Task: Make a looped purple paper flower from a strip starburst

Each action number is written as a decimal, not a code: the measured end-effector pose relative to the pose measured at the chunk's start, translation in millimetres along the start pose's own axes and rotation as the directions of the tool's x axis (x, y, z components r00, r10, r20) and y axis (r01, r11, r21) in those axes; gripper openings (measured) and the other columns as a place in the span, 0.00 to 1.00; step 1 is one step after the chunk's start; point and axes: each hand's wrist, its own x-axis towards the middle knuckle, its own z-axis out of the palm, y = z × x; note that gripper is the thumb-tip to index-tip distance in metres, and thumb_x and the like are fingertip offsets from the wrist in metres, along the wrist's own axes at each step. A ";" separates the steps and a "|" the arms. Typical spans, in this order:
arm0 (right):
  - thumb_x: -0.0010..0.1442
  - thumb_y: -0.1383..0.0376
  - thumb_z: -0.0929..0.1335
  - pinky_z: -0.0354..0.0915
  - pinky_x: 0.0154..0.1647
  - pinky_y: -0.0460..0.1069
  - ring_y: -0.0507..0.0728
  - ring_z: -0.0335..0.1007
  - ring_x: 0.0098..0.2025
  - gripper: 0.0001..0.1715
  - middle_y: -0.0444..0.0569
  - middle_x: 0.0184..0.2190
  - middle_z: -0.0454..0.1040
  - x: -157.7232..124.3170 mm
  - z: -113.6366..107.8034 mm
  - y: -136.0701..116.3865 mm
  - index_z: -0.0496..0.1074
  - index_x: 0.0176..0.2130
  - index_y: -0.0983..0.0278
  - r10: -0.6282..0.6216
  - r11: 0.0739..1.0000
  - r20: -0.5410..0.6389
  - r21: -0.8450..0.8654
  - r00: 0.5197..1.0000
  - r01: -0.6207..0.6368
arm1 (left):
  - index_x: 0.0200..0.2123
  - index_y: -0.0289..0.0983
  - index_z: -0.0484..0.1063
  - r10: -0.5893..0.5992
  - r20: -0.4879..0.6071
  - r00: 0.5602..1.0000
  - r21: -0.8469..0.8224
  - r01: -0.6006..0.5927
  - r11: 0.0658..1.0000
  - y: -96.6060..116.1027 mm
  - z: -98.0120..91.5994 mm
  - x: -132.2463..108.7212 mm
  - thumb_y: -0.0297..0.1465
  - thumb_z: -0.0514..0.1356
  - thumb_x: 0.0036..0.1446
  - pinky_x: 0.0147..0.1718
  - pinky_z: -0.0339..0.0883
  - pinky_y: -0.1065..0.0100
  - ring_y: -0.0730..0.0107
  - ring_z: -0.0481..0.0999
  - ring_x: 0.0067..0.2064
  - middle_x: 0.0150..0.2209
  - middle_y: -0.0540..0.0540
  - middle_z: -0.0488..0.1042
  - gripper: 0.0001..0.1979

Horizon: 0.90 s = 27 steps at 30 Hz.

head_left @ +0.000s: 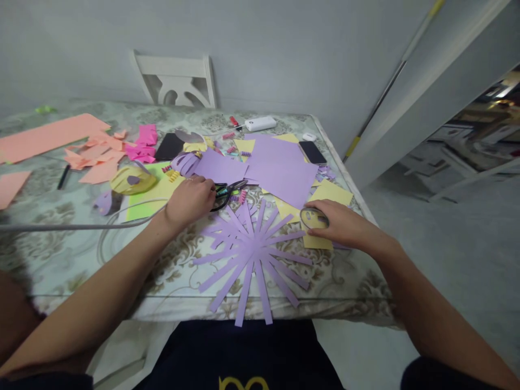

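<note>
Pretty messy flowery tablecloth (pixel 174 271) here, pale wall (pixel 284 54) behind, white chair (pixel 174 66) at 11 o'clock from the purple paper star (pixel 255 249). Left hand (pixel 190 199), at 10, has fingers curled by the scissors (pixel 232 188); can't tell if they're gripping. Right hand (pixel 335 219), at 2, cups a spotted yellow paper piece (pixel 312 218) between thumb and fingers.

Tablecloth (pixel 349 279) is leaving room right of the purple paper star (pixel 254 248). Scissors (pixel 234 188) are blocking its far side.

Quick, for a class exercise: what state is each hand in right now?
Left hand: at the scissors; whether it grips them cannot be told.
Right hand: closed around a ring-shaped roll.
</note>
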 end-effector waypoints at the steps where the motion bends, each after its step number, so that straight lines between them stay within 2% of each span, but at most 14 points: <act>1: 0.57 0.60 0.74 0.68 0.62 0.66 0.71 0.71 0.61 0.32 0.58 0.59 0.75 0.4 -2.9 -1.9 0.71 0.60 0.61 -0.004 1.000 -0.006 -0.004 1.000 0.004 | 0.47 0.31 0.78 0.013 0.005 1.000 -0.023 -0.013 1.000 -1.6 0.9 0.2 0.34 0.50 0.66 0.46 0.69 0.56 0.49 0.80 0.46 0.43 0.32 0.80 0.20; 3: 0.58 0.62 0.73 0.68 0.62 0.65 0.71 0.72 0.60 0.32 0.58 0.58 0.74 0.9 -10.9 -7.8 0.71 0.61 0.60 -0.012 1.000 -0.060 -0.011 0.998 0.012 | 0.46 0.32 0.78 0.021 0.014 1.000 -0.051 -0.020 0.999 -3.2 1.9 0.5 0.38 0.51 0.66 0.47 0.69 0.56 0.49 0.80 0.45 0.43 0.33 0.80 0.20; 5: 0.58 0.61 0.72 0.69 0.61 0.65 0.71 0.72 0.59 0.35 0.58 0.57 0.72 1.3 -19.9 -17.3 0.69 0.63 0.59 -0.010 1.000 -0.175 -0.014 0.984 0.007 | 0.46 0.32 0.78 0.027 0.016 1.000 -0.057 -0.026 0.998 -3.0 2.8 1.2 0.39 0.53 0.64 0.47 0.69 0.57 0.49 0.80 0.45 0.42 0.33 0.80 0.20; 7: 0.59 0.61 0.72 0.71 0.60 0.64 0.70 0.72 0.58 0.36 0.58 0.57 0.70 2.2 -27.1 -30.5 0.67 0.65 0.58 -0.003 1.000 -0.303 0.021 0.953 0.010 | 0.46 0.32 0.78 0.038 0.012 0.999 -0.059 -0.037 0.998 -2.1 3.7 2.2 0.38 0.55 0.63 0.47 0.68 0.57 0.49 0.80 0.45 0.43 0.33 0.81 0.19; 9: 0.58 0.62 0.72 0.72 0.59 0.63 0.69 0.70 0.59 0.36 0.58 0.56 0.69 3.9 -29.8 -45.8 0.67 0.64 0.59 -0.032 0.989 -0.384 0.120 0.923 0.084 | 0.45 0.31 0.78 0.041 0.008 0.999 -0.048 -0.040 0.998 -1.3 4.3 3.1 0.37 0.55 0.62 0.46 0.68 0.58 0.49 0.80 0.46 0.43 0.32 0.81 0.18; 12: 0.58 0.62 0.72 0.73 0.58 0.63 0.65 0.72 0.55 0.34 0.54 0.58 0.68 7.6 -23.7 -66.5 0.67 0.63 0.56 -0.103 0.927 -0.378 0.300 0.920 0.227 | 0.44 0.31 0.78 0.006 -0.011 1.000 -0.012 -0.006 1.000 -1.4 3.6 2.7 0.37 0.56 0.61 0.45 0.69 0.57 0.47 0.80 0.46 0.43 0.32 0.81 0.17; 15: 0.60 0.63 0.73 0.74 0.58 0.62 0.63 0.72 0.56 0.33 0.52 0.60 0.66 12.9 -9.2 -78.9 0.66 0.62 0.53 -0.136 0.837 -0.321 0.469 0.937 0.282 | 0.45 0.31 0.77 -0.026 -0.053 0.998 -0.011 0.025 1.000 -2.9 0.8 0.4 0.37 0.58 0.60 0.44 0.69 0.57 0.46 0.80 0.45 0.43 0.33 0.81 0.17; 19: 0.62 0.61 0.73 0.73 0.59 0.63 0.63 0.72 0.57 0.31 0.51 0.60 0.69 20.4 11.2 -82.5 0.66 0.62 0.51 -0.122 0.712 -0.244 0.654 0.962 0.256 | 0.42 0.33 0.77 -0.050 -0.091 0.995 -0.055 0.045 0.997 -3.8 -2.7 -2.9 0.39 0.57 0.61 0.41 0.68 0.57 0.47 0.80 0.43 0.40 0.35 0.81 0.16; 23: 0.63 0.60 0.72 0.73 0.58 0.63 0.64 0.73 0.58 0.30 0.51 0.59 0.71 23.6 25.2 -78.8 0.66 0.62 0.52 -0.098 0.607 -0.209 0.762 0.973 0.225 | 0.40 0.36 0.76 -0.077 -0.112 0.991 -0.117 0.064 0.991 -2.2 -3.6 -4.7 0.41 0.55 0.64 0.36 0.67 0.60 0.50 0.81 0.41 0.39 0.37 0.81 0.16; 27: 0.62 0.59 0.72 0.74 0.55 0.62 0.66 0.71 0.59 0.29 0.52 0.60 0.70 23.3 33.2 -74.1 0.67 0.61 0.52 -0.061 0.540 -0.202 0.817 0.977 0.202 | 0.44 0.34 0.75 -0.014 -0.148 0.989 -0.196 -0.015 0.981 0.2 -1.8 -6.1 0.38 0.54 0.65 0.36 0.66 0.61 0.51 0.81 0.39 0.39 0.37 0.81 0.15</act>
